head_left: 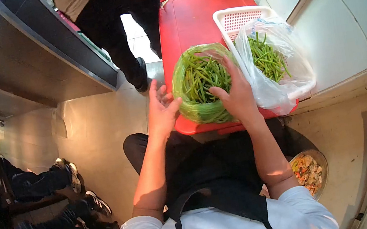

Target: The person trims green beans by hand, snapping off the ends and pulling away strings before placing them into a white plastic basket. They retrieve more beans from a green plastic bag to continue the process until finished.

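Note:
A green plastic bag full of green beans stands with its mouth open on a red seat. My left hand is at the bag's left side with its fingers apart, holding nothing. At the right rim, my right hand lies over the bag's edge, thumb and fingers spread, touching the bag or the beans. Beside it, a white basket holds a clear plastic bag with more green beans in it.
A metal bowl of mixed food scraps is on the floor by my right side. White wall tiles rise at the right. A person's dark-clothed leg stands ahead. At the left are a metal counter and a rack with shoes.

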Action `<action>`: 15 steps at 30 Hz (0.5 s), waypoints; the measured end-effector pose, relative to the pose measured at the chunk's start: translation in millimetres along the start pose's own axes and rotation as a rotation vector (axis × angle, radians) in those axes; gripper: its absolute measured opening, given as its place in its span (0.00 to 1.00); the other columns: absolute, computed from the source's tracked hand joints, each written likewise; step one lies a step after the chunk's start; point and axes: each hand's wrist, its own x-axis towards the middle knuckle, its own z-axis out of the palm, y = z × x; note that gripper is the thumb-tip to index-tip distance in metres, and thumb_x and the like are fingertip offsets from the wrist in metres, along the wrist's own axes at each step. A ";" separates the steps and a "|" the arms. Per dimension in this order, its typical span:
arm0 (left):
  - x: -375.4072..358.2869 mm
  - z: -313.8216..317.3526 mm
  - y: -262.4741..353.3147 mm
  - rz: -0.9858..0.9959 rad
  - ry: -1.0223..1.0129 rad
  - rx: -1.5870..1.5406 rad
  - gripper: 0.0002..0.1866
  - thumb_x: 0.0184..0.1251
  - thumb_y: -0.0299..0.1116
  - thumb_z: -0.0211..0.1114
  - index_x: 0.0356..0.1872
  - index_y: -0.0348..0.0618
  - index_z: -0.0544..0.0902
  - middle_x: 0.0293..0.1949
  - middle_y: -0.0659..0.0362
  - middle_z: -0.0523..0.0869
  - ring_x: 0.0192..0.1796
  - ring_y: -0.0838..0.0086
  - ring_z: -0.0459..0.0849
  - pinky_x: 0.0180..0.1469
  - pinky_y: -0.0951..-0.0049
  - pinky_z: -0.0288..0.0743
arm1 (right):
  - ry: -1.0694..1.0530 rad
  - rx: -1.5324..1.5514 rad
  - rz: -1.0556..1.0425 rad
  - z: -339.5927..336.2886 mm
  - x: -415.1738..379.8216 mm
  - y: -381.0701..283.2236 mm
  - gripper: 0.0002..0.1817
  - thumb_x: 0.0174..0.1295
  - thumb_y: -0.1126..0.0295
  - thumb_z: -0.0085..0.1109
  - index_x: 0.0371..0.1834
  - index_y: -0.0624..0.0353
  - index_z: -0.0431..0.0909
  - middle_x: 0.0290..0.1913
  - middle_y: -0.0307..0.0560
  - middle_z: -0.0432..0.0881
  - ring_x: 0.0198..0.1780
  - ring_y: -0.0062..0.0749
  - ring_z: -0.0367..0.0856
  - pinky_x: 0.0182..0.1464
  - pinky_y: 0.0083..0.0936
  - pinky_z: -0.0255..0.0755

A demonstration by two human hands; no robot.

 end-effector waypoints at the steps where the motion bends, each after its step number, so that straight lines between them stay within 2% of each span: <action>1: 2.4 -2.7 -10.1 0.036 -0.011 0.049 0.51 0.67 0.19 0.65 0.84 0.46 0.42 0.76 0.43 0.62 0.66 0.65 0.75 0.59 0.66 0.79 | 0.039 -0.010 -0.008 2.3 -6.6 2.9 0.46 0.55 0.73 0.74 0.78 0.61 0.59 0.68 0.67 0.70 0.70 0.66 0.69 0.72 0.47 0.65; 2: 3.8 -5.2 -18.3 0.072 -0.021 0.097 0.50 0.67 0.18 0.65 0.84 0.46 0.42 0.75 0.43 0.64 0.66 0.66 0.75 0.59 0.66 0.79 | 0.090 -0.055 -0.044 6.8 -14.1 3.5 0.44 0.56 0.73 0.74 0.77 0.62 0.61 0.68 0.66 0.71 0.69 0.65 0.70 0.72 0.47 0.66; 5: 0.9 1.6 -14.5 -0.014 -0.049 0.055 0.49 0.64 0.13 0.60 0.84 0.43 0.45 0.72 0.43 0.67 0.65 0.61 0.78 0.66 0.64 0.74 | 0.220 -0.140 -0.147 18.5 -37.9 5.8 0.38 0.58 0.74 0.72 0.73 0.62 0.67 0.66 0.65 0.73 0.68 0.64 0.71 0.70 0.47 0.67; 8: -9.0 10.2 -8.0 0.021 -0.136 0.112 0.47 0.60 0.12 0.53 0.82 0.38 0.45 0.72 0.42 0.68 0.71 0.62 0.72 0.68 0.67 0.72 | 0.276 -0.104 -0.210 20.1 -54.9 8.5 0.33 0.60 0.73 0.71 0.70 0.63 0.71 0.65 0.64 0.74 0.66 0.62 0.73 0.69 0.47 0.69; 9: -8.3 7.7 -19.8 0.095 -0.121 0.218 0.47 0.56 0.12 0.53 0.81 0.34 0.48 0.75 0.41 0.66 0.77 0.58 0.66 0.75 0.67 0.62 | 0.287 -0.094 -0.209 19.1 -59.0 10.1 0.31 0.61 0.73 0.70 0.69 0.63 0.72 0.65 0.64 0.74 0.66 0.61 0.73 0.68 0.47 0.69; 12: -11.3 7.9 -36.0 0.148 -0.108 0.247 0.48 0.54 0.12 0.55 0.81 0.33 0.49 0.77 0.39 0.63 0.81 0.55 0.61 0.80 0.65 0.54 | 0.259 -0.086 -0.183 17.9 -60.9 17.5 0.30 0.62 0.73 0.69 0.69 0.63 0.72 0.65 0.64 0.74 0.66 0.60 0.74 0.68 0.46 0.70; 15: -22.7 12.6 -38.9 0.150 -0.136 0.230 0.50 0.52 0.12 0.55 0.81 0.33 0.50 0.78 0.39 0.62 0.82 0.55 0.58 0.80 0.65 0.53 | 0.214 -0.069 -0.172 17.7 -53.4 19.5 0.30 0.63 0.73 0.69 0.69 0.63 0.72 0.66 0.64 0.74 0.68 0.60 0.73 0.69 0.46 0.69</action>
